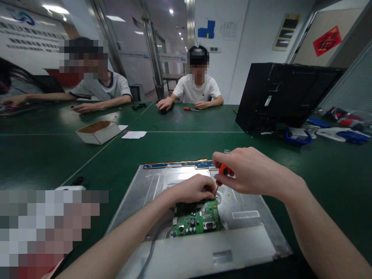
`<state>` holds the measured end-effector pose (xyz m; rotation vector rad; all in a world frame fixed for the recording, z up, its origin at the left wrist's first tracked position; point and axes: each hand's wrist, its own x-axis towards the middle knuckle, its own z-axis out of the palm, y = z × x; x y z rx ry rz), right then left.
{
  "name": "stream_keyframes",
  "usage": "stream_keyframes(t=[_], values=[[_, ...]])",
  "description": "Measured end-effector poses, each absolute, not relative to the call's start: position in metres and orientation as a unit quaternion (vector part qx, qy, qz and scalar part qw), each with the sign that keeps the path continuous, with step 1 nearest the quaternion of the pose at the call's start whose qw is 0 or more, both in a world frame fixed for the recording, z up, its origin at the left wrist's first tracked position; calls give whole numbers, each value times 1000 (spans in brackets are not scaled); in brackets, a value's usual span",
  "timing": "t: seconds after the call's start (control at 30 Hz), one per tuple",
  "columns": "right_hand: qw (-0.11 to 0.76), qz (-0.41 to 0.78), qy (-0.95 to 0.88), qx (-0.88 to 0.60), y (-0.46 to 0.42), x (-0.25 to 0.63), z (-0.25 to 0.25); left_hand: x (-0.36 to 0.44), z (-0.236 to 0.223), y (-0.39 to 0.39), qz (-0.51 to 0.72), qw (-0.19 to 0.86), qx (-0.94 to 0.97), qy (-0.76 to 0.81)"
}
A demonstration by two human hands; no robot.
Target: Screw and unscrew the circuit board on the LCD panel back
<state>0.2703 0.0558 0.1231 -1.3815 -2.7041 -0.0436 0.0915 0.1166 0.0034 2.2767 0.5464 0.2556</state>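
Note:
A screwdriver [223, 170] with an orange and black handle is gripped in my right hand [250, 170]. It slants down, its tip near the upper right corner of a green circuit board [194, 221]. My left hand [196, 188] rests at the board's upper edge with fingers curled in beside the tip; whatever they hold, if anything, is hidden. The board lies on the back of a silver display panel [245, 202]. Along the panel's far edge runs a narrow blue circuit strip [174, 166]. A grey cable [154, 245] leads from the board's left side toward me.
Beyond the panel, a white open box [99, 135] and paper [134, 135] lie on the green table [186, 143]. A black monitor housing [287, 97] stands at right beside a blue tray [298, 136]. Two people sit opposite; another screwdriver [190, 109] lies before one. A blurred-out area fills the lower left.

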Motion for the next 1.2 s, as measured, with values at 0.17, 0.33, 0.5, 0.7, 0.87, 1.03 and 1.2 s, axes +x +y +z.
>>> stream_keyframes(t=[0.17, 0.33, 0.5, 0.7, 0.87, 1.03, 1.2], values=[[58, -15, -890, -453, 55, 271, 124, 91, 4, 117, 102, 386, 891, 216], [59, -14, -893, -447, 55, 271, 123, 91, 4, 116, 101, 389, 890, 218], [56, -14, -893, -447, 55, 271, 123, 92, 3, 116, 99, 390, 889, 219], [50, 5, -898, -437, 53, 271, 127, 91, 1, 118, 98, 393, 889, 216], [42, -14, -895, -444, 53, 269, 126, 91, 2, 118, 96, 396, 888, 214], [39, -39, -891, -452, 56, 270, 123, 91, 3, 116, 94, 399, 886, 216], [38, -36, -887, -459, 55, 269, 125, 90, 2, 117, 95, 403, 885, 215]])
